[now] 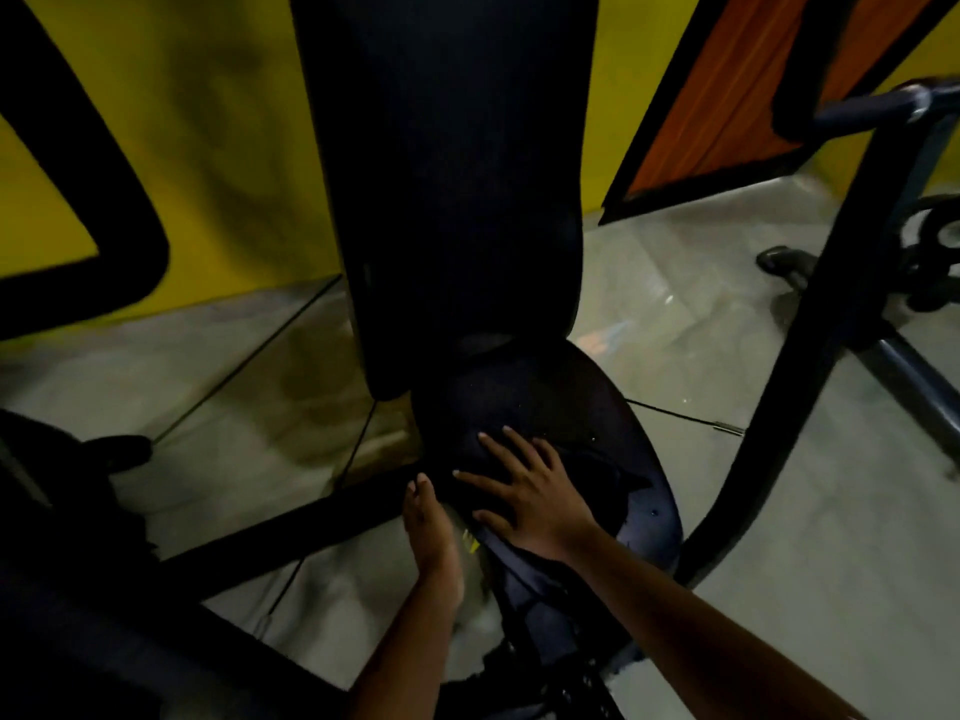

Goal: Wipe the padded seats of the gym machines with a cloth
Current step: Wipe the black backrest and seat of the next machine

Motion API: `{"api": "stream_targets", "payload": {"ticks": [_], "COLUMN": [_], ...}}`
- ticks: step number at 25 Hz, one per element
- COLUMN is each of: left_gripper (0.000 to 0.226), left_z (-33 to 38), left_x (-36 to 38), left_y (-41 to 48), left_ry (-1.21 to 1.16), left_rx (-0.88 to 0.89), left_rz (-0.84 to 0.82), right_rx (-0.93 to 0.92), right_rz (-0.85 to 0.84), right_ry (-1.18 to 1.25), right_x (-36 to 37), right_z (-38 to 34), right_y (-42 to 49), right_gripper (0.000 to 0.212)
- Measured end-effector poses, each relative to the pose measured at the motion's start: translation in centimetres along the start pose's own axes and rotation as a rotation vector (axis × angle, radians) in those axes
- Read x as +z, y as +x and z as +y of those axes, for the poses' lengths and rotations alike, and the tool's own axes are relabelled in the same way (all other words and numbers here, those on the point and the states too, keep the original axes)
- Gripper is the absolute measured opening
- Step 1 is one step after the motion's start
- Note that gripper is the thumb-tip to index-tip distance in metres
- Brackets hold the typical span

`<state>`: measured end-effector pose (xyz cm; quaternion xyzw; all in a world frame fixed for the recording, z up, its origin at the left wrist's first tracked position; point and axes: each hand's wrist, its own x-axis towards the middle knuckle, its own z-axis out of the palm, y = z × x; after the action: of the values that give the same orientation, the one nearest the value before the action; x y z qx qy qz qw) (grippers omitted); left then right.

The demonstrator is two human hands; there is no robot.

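I am pinning the soft, likely slippy cloth (pixel 597 491) on the seat (pixel 545 402) under the flat, spread right hand (pixel 524 498); the left hand (pixel 428 527), fingers straight, is resting alongside.

Dim, softly blurred wide-angle view: the black backrest pad (pixel 457 174) and seat (pixel 561 402) lose nearly all detail, faint glare streaks the grey floor (pixel 670 304), and lines bow near the edges.
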<state>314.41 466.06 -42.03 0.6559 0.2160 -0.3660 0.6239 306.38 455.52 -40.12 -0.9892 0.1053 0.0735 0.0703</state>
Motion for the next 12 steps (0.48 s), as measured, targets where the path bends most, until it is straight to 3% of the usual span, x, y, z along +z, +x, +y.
{"api": "stream_targets", "payload": {"ticks": [2,3,6,8,10,12], "left_gripper": [0.105,0.105,0.079,0.083,0.087,0.075], "left_z": [-1.3,-1.1,-0.4,-0.9,-1.3,-1.4], "left_x": [1.4,2.3,4.8,5.5,5.7,5.7], "left_y": [2.2,2.5,3.6,4.3,4.6,4.6], "left_ry": [-0.144,-0.207,-0.225,-0.085,0.005,0.082], "left_rx": [-0.064,-0.070,-0.030,-0.023,0.026,0.066], "left_rz": [0.039,0.061,0.214,0.304,0.339,0.362], "right_rx": [-0.072,-0.118,-0.219,-0.222,-0.147,-0.008], "right_rz": [0.061,0.082,0.059,0.037,-0.012,-0.043], "right_ry": [-0.039,-0.052,0.020,0.045,0.037,0.041], "right_x": [0.6,0.6,1.0,1.3,0.7,0.0], "right_z": [0.9,1.3,3.1,4.8,6.9,8.6], "right_y": [1.9,2.9,7.3,10.9,14.4,16.4], "right_gripper": [0.053,0.053,0.051,0.051,0.057,0.067]}}
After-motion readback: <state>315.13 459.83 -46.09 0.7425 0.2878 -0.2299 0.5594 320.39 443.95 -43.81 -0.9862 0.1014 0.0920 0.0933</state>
